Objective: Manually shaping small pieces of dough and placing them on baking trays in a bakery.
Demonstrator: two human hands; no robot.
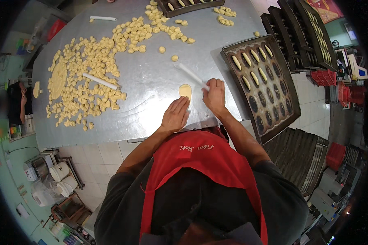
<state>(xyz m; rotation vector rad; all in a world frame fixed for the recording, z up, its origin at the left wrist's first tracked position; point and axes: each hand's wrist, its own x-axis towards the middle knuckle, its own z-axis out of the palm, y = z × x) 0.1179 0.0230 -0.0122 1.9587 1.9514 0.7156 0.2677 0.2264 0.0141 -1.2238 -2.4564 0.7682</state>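
A flattened oval piece of dough [185, 90] lies on the metal table in front of me. My left hand [176, 114] rests at its near edge, fingers stretched out and lying flat. To the right, my right hand [215, 96] is closed round the near end of a thin white rolling pin [191, 73], slightly blurred, which slants away to the far left. Two small dough balls [174, 58] sit beyond the pin. A dark baking tray [270, 87] stands right of my right hand, with several slim dough rolls [254, 77] in its oval hollows.
Many dough balls [98, 61] cover the table's left and far side, around a flat dough sheet [59, 79]. Another white rolling pin [100, 81] lies among them; a third pin [103, 18] is farther back. Stacked trays [298, 32] stand at far right. Another person's arm [23, 102] shows at far left.
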